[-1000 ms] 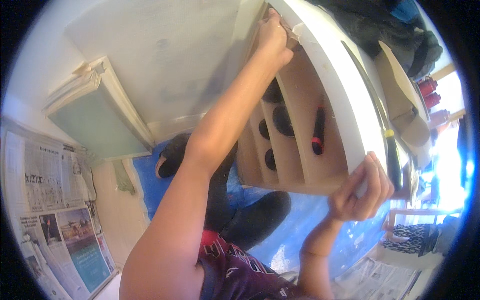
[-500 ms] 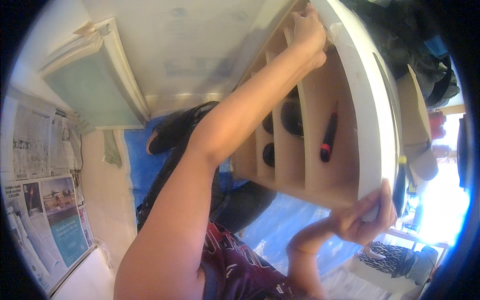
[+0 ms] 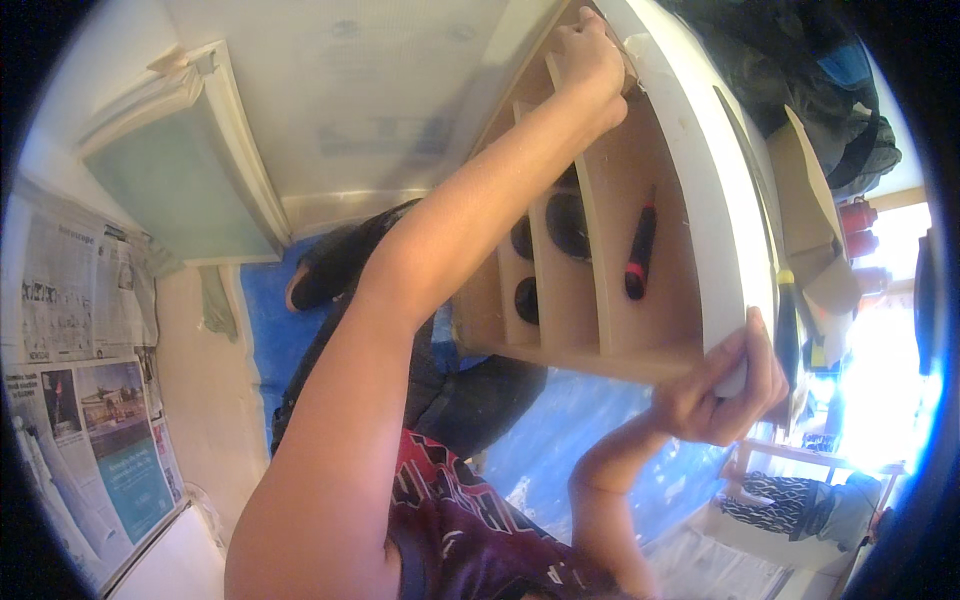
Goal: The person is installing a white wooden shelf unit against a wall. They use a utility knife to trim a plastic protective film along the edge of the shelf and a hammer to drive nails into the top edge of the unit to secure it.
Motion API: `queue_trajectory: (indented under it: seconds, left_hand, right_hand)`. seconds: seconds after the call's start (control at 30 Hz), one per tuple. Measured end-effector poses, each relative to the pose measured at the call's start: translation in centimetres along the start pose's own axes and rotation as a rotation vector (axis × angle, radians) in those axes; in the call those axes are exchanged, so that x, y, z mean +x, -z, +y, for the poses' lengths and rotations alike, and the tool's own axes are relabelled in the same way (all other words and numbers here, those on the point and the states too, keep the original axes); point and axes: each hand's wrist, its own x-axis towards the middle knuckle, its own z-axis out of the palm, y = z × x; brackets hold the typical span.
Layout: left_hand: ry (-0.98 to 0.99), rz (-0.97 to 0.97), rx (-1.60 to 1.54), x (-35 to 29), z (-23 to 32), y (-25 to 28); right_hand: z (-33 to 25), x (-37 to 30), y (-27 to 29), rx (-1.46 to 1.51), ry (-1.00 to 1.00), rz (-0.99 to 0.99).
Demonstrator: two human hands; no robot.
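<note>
A wooden shelf unit [image 3: 655, 345] with several compartments stands at the right, a long white board edge [image 3: 735, 230] running along its right side. My left arm stretches across the unit to the far end of that edge. There my left hand [image 3: 595, 65] is closed with its fingers curled at the corner, their tips partly hidden. At the near end, my right hand [image 3: 725, 385] pinches the board edge between thumb and fingers. Between them, in the compartment beside the edge, lies a black and red screwdriver [image 3: 641, 245]. Dark rounded items [image 3: 568, 227] sit in the neighbouring compartments.
Blue sheeting [image 3: 580, 420] covers the floor under my legs. Framed panels [image 3: 185, 160] lean against the wall at the left, above newspaper pages [image 3: 120, 400]. Beyond the white edge are a yellow-tipped dark tool [image 3: 787, 310], cardboard [image 3: 805, 200] and dark bags [image 3: 790, 60].
The unit and both my hands sit slightly further left and higher in the view, with the background shifted too. Both hands keep their places at the two ends of the white edge.
</note>
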Motion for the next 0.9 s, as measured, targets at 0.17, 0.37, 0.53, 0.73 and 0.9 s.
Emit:
queue_trajectory:
  seconds: [0.17, 0.37, 0.53, 0.73, 0.9]
  left_hand:
    - [0.164, 0.108, 0.021, -3.4, 1.4, -1.9]
    - [0.007, 0.154, 0.058, -0.8, -0.7, -1.5]
    - [0.140, 0.040, 0.022, -2.6, 0.4, -1.1]
    - [0.161, 0.040, -0.118, -5.5, 1.6, -1.7]
    - [0.091, -0.061, -0.055, -4.2, 0.2, -0.3]
  right_hand:
    - [0.3, -0.3, 0.2, -0.033, 0.009, 0.007]
    - [0.1, -0.2, 0.3, 0.018, 0.010, 0.016]
    - [0.1, -0.2, 0.4, -0.022, 0.015, -0.012]
    - [0.0, -0.3, 0.4, -0.047, -0.013, -0.005]
    - [0.2, -0.4, 0.7, -0.023, 0.010, 0.003]
